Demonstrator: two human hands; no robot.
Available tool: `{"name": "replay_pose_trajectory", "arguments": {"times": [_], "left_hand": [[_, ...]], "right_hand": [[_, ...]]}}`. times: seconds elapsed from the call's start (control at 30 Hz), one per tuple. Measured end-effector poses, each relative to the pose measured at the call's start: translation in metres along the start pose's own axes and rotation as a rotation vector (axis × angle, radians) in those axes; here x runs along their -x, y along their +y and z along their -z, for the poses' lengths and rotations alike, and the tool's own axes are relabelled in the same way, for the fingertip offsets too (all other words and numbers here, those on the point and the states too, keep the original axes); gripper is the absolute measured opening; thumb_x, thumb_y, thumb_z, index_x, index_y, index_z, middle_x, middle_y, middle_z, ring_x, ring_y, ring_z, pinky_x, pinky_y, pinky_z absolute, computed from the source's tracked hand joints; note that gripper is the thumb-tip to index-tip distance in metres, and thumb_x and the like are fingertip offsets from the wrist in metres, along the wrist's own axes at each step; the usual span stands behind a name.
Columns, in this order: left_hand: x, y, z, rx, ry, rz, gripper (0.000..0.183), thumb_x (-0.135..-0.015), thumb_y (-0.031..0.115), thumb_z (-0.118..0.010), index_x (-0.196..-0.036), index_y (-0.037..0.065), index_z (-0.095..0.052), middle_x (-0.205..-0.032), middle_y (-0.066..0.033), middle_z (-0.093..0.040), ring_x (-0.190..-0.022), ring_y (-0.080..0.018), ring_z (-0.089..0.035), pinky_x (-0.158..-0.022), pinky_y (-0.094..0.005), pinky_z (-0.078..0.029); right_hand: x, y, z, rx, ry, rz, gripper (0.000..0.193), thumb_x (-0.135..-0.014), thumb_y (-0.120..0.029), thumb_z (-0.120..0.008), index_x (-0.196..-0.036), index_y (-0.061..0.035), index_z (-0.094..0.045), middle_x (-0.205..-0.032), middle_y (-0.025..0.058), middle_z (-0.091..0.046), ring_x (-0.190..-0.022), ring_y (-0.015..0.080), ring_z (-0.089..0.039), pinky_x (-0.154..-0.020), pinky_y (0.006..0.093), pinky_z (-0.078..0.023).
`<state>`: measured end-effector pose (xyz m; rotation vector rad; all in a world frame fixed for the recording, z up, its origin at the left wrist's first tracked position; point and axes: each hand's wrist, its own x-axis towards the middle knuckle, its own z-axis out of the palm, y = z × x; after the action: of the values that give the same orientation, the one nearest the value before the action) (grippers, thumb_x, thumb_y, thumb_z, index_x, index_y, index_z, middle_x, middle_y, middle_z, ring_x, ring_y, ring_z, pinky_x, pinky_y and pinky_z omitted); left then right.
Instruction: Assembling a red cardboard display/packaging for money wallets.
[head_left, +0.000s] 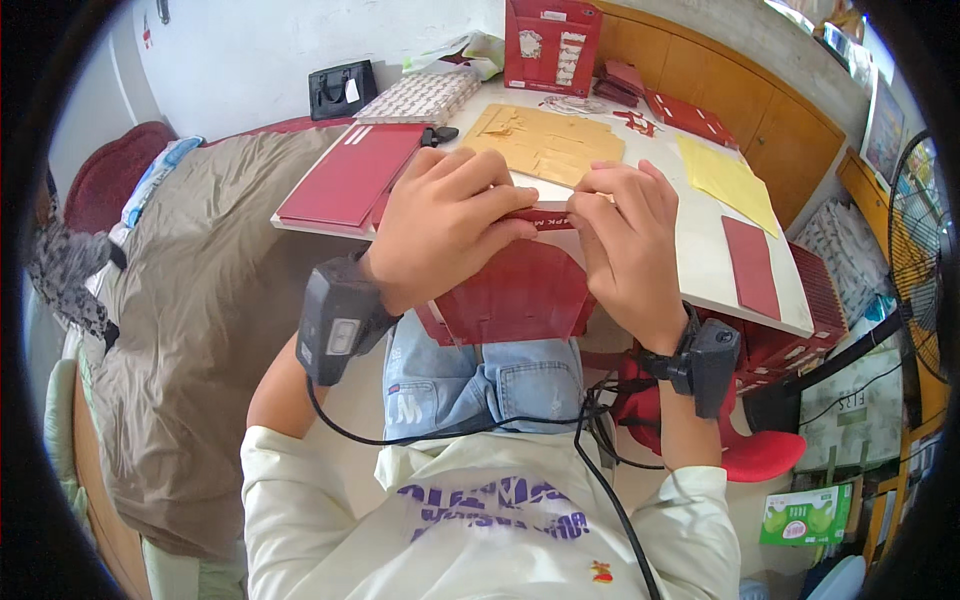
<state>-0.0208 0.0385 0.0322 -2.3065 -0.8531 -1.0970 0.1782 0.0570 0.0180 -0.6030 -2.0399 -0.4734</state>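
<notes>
Both my hands grip a dark red cardboard box (515, 290) held at the near edge of the white table (700, 260), above my lap. My left hand (445, 215) wraps over its top left, fingers curled along the upper edge. My right hand (630, 245) pinches the top right edge. Between the fingers a pale strip of the box's inside shows. Each wrist carries a black device with cables. Just behind my hands lie tan flat cardboard sheets (545, 140).
On the table are a stack of red flat sheets (350, 172), yellow sheets (728, 180), a red strip (750, 265), a red printed box (552, 45) and a patterned pad (420, 97). A bed with a brown blanket (190, 300) is left; a fan (925, 260) and red stool (760, 455) right.
</notes>
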Motion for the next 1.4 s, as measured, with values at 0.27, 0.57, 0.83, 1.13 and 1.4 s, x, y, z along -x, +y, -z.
{"name": "replay_pose_trajectory", "arguments": {"times": [0.27, 0.57, 0.83, 1.13, 1.4], "left_hand": [[-0.007, 0.004, -0.002, -0.043, -0.011, -0.077, 0.018, -0.070, 0.016, -0.072, -0.086, 0.010, -0.067, -0.076, -0.0001, -0.053, -0.076, -0.0195, -0.053, -0.071, -0.0326, -0.039], [-0.002, 0.003, -0.002, -0.038, 0.005, -0.011, 0.016, -0.070, 0.015, -0.073, -0.085, 0.011, -0.068, -0.080, 0.0010, -0.053, -0.077, -0.0181, -0.051, -0.070, -0.0309, -0.036], [-0.013, 0.008, -0.009, 0.060, 0.020, -0.029, 0.018, -0.069, 0.017, -0.074, -0.085, 0.011, -0.068, -0.079, 0.0007, -0.054, -0.077, -0.0176, -0.051, -0.071, -0.0306, -0.036], [-0.018, 0.014, -0.016, -0.061, 0.011, -0.070, 0.012, -0.072, 0.021, -0.071, -0.079, 0.014, -0.065, -0.077, 0.0028, -0.050, -0.080, -0.0154, -0.052, -0.075, -0.0332, -0.037], [-0.015, 0.015, -0.012, -0.082, 0.062, 0.025, 0.016, -0.071, 0.024, -0.073, -0.080, 0.013, -0.066, -0.074, 0.0027, -0.053, -0.074, -0.0162, -0.052, -0.074, -0.0312, -0.036]], "right_hand": [[-0.005, -0.003, -0.005, 0.120, 0.011, 0.062, 0.013, -0.073, -0.012, -0.064, -0.083, -0.0110, -0.058, -0.091, -0.0008, -0.054, -0.097, 0.0165, -0.054, -0.102, 0.0464, -0.026], [-0.005, -0.006, -0.001, 0.059, -0.038, -0.022, 0.012, -0.073, -0.007, -0.062, -0.084, -0.0112, -0.058, -0.089, -0.0007, -0.055, -0.094, 0.0159, -0.056, -0.102, 0.0494, -0.026], [-0.005, 0.000, 0.018, 0.154, -0.062, -0.003, 0.012, -0.070, -0.004, -0.060, -0.080, -0.0101, -0.059, -0.086, -0.0006, -0.057, -0.090, 0.0158, -0.058, -0.101, 0.0492, -0.029], [-0.006, -0.015, 0.016, 0.329, -0.068, 0.015, 0.010, -0.072, -0.006, -0.056, -0.081, -0.0088, -0.060, -0.085, 0.0012, -0.056, -0.088, 0.0168, -0.056, -0.099, 0.0465, -0.031], [-0.003, -0.003, 0.021, 0.319, -0.116, -0.033, 0.009, -0.072, -0.008, -0.057, -0.081, -0.0083, -0.059, -0.084, 0.0022, -0.054, -0.086, 0.0177, -0.055, -0.095, 0.0428, -0.034]]}}
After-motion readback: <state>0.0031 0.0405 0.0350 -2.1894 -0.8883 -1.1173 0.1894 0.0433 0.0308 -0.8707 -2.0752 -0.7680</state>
